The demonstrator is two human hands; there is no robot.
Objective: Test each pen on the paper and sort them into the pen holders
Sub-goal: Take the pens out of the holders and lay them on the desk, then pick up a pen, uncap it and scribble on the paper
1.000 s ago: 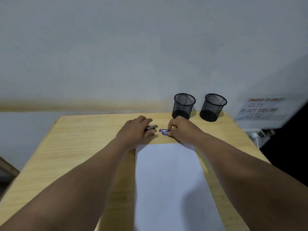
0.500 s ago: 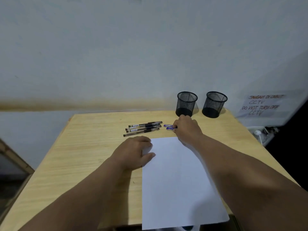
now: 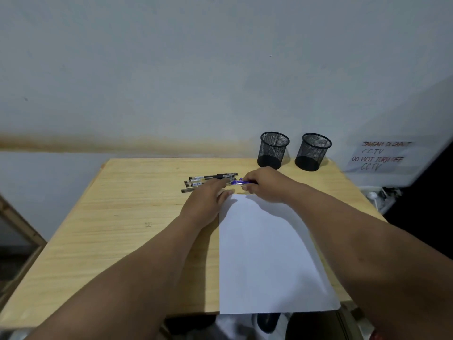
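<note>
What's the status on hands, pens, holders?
Right hand grips purple pen. Left hand open by black pens. Both holders empty.

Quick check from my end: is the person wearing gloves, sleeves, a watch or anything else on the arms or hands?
No. Both forearms are bare up to the frame edge, with no sleeves showing. The left hand and right hand have no gloves, rings, watch or wristband visible.

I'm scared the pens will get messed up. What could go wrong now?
The left hand reaches over the black pens; it might knock them so they roll across the table. The paper hangs past the table's near edge and could slide off. The right hand holds the purple pen only loosely, perhaps.
</note>
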